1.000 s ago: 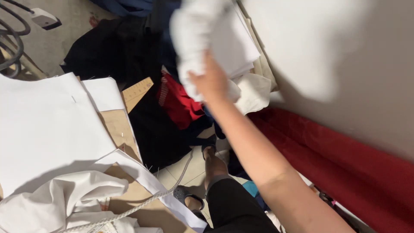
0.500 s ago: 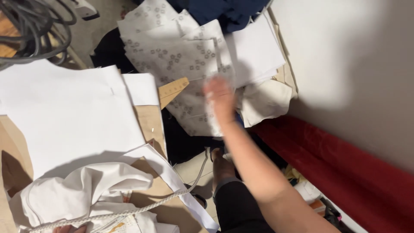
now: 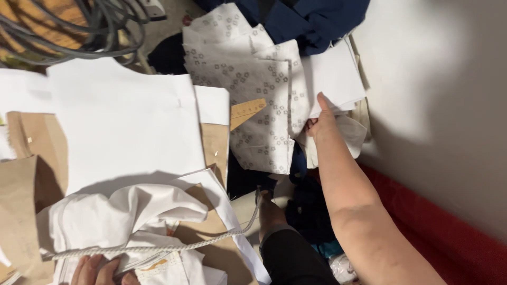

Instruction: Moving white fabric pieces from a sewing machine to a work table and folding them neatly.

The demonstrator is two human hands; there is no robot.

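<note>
Since half a second ago the right hand [image 3: 321, 122] has slid from the patterned fabric over to the plain white cloth [image 3: 334, 79] beside it, and the view has drifted so more of the far pile shows. Now that hand lies on the near edge of the white cloth, thumb up along its edge; the other fingers are tucked behind the cloth, so I cannot tell whether they pinch it or only press. This cloth sits at the far right of the heap, against the pale wall [image 3: 443, 95], just right of the white fabric with small flower prints [image 3: 248, 89] and below a dark blue garment [image 3: 306, 21].

At the near left edge the left hand [image 3: 100, 270] shows only its knuckles, fingers curled closed on a bunch of white garment [image 3: 121, 216], with a white cord [image 3: 179, 244] running across it. Large white sheets [image 3: 121, 126] and brown paper patterns [image 3: 37, 153] cover the table, a wooden ruler [image 3: 247, 111] pokes out beyond them, and grey cables [image 3: 74, 31] coil at far left. Red cloth [image 3: 443, 232] lies along the wall on the near right.
</note>
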